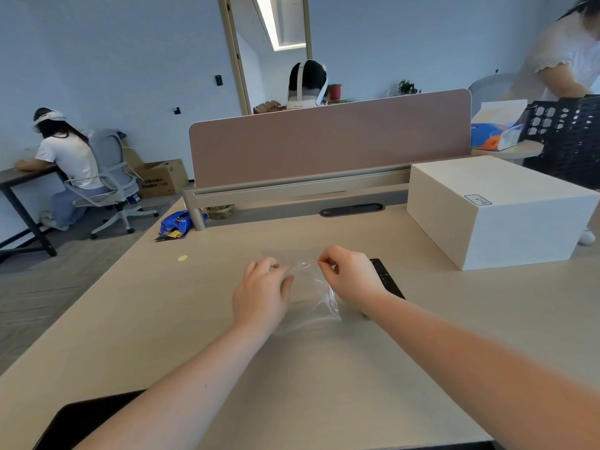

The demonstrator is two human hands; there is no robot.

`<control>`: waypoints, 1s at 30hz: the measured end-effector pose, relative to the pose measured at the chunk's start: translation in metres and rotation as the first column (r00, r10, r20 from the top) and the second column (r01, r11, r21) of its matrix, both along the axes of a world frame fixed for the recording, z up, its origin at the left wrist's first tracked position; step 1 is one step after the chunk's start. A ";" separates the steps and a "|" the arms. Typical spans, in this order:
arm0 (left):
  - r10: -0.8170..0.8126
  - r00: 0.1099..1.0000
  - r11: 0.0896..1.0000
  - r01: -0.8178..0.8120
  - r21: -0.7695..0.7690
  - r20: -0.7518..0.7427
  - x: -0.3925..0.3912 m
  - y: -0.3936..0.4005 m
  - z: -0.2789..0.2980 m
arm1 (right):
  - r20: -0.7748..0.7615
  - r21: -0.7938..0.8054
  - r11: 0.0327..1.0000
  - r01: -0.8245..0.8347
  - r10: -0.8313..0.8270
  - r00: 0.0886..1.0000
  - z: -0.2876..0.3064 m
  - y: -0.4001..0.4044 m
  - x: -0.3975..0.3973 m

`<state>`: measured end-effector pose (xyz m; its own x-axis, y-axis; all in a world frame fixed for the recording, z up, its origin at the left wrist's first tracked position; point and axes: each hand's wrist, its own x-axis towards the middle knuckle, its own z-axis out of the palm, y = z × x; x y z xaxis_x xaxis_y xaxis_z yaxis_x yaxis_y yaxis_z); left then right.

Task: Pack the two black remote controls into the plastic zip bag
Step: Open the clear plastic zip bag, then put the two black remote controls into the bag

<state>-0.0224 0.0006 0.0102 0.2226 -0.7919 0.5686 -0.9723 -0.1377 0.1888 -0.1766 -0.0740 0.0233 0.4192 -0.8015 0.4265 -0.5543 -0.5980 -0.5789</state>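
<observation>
Open office — desk divider (328, 141), swivel chair (112, 177), seated workers.

Both hands, left (261, 287) and right (349, 276), pinching a clear zip bag (313, 287) beside a black remote (388, 279) on the desk (201, 303)

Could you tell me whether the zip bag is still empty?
Empty: the zip bag looks clear through, and one black remote lies outside it.

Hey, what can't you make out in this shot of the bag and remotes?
- Remote, head view: near end hidden behind the right hand and forearm.
- Second remote: none visible.
- Bag: clear and crumpled; whether its zip is open is unclear.
- Dark object: cut off by the bottom edge.
</observation>
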 end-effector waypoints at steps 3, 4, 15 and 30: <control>-0.011 0.999 1.000 0.012 0.029 -0.038 0.001 -0.003 -0.002 | -0.051 -0.001 1.000 -0.003 0.003 0.999 -0.004 -0.001 -0.003; -0.009 0.999 1.000 0.010 0.028 -0.052 0.003 -0.005 -0.002 | -0.113 0.002 1.000 -0.004 0.004 0.994 -0.006 -0.001 -0.004; 0.031 0.992 0.999 -0.030 0.011 -0.119 0.022 0.004 0.008 | -0.278 0.023 0.957 0.289 -0.272 0.921 -0.028 -0.018 -0.038; -0.006 0.980 0.992 0.032 0.124 -0.200 0.010 0.007 0.007 | -0.446 0.162 0.922 0.353 -0.251 0.859 -0.033 -0.001 -0.030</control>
